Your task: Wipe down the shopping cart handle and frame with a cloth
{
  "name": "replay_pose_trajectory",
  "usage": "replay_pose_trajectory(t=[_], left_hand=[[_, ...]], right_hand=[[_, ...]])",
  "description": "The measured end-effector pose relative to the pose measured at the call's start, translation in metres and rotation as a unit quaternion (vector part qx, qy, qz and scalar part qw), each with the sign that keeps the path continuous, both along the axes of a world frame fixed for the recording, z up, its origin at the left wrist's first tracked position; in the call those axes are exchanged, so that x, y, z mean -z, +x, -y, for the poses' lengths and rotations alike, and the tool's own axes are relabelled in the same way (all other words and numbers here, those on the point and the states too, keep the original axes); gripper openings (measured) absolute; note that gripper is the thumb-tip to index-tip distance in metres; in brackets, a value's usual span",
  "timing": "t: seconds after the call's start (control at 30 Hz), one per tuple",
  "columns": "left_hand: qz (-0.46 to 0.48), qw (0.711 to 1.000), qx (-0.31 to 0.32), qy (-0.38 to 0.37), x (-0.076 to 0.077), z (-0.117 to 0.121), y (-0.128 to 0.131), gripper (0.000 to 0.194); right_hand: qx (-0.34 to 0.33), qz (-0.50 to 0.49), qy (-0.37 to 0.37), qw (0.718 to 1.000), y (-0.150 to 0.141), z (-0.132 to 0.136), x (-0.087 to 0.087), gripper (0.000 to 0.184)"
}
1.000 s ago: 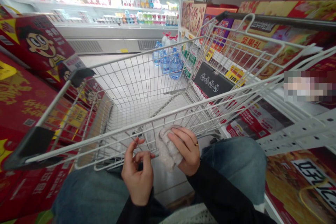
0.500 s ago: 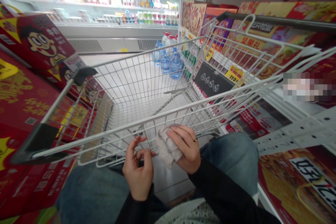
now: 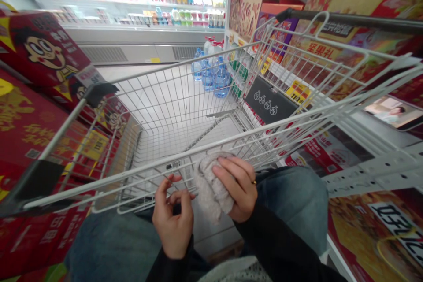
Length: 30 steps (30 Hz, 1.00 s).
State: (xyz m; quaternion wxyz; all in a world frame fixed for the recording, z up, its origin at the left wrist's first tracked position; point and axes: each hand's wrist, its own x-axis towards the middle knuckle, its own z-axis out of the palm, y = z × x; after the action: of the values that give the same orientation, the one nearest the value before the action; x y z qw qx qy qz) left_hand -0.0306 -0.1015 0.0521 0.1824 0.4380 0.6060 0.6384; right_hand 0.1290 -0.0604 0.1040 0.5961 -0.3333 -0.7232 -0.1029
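A grey wire shopping cart [image 3: 145,168] stands across in front of me, with nothing in its basket. My left hand [image 3: 173,218] is at the cart's near side, its fingers curled round the side wires. My right hand [image 3: 238,187] is closed on a crumpled light grey cloth [image 3: 211,180], which it presses against the near side wires just below the top rail. Part of the cloth hangs down under the fingers. The wires behind the cloth are hidden.
Red gift boxes [image 3: 42,53] are stacked at the left. Blue water bottles [image 3: 221,80] stand on the floor beyond the cart. Boxed goods [image 3: 317,53] fill the right shelf, where a phone [image 3: 393,112] with a lit screen lies. A refrigerated display [image 3: 139,37] spans the back.
My right hand and the cloth have shifted slightly along the near side wires. My left hand stays at nearly the same place on the cart. The view has tilted a little.
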Motion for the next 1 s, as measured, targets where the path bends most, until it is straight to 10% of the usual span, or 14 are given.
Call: replay_pose_trajectory(t=[0.17, 0.5, 0.67, 0.9, 1.0], left_hand=[[-0.019, 1.000, -0.009, 0.000, 0.003, 0.001, -0.004, 0.051], [-0.095, 0.995, 0.031, 0.015, -0.002, 0.011, -0.004, 0.063], [-0.118, 0.984, -0.090, 0.100, -0.007, 0.018, -0.020, 0.046], [-0.050, 0.998, -0.042, 0.010, 0.003, 0.018, -0.054, 0.060], [-0.042, 0.999, 0.000, -0.028, 0.007, 0.017, -0.061, 0.057]], right_hand=[[-0.029, 0.085, -0.005, 0.996, -0.005, 0.000, 0.037, 0.037], [-0.008, 0.004, -0.027, 1.000, -0.010, 0.006, 0.021, 0.037], [-0.016, 0.060, -0.001, 0.998, -0.015, 0.003, 0.046, 0.036], [-0.010, 0.001, 0.008, 1.000, -0.023, 0.000, -0.008, 0.048], [-0.025, 0.002, 0.021, 0.999, -0.027, -0.005, -0.006, 0.046]])
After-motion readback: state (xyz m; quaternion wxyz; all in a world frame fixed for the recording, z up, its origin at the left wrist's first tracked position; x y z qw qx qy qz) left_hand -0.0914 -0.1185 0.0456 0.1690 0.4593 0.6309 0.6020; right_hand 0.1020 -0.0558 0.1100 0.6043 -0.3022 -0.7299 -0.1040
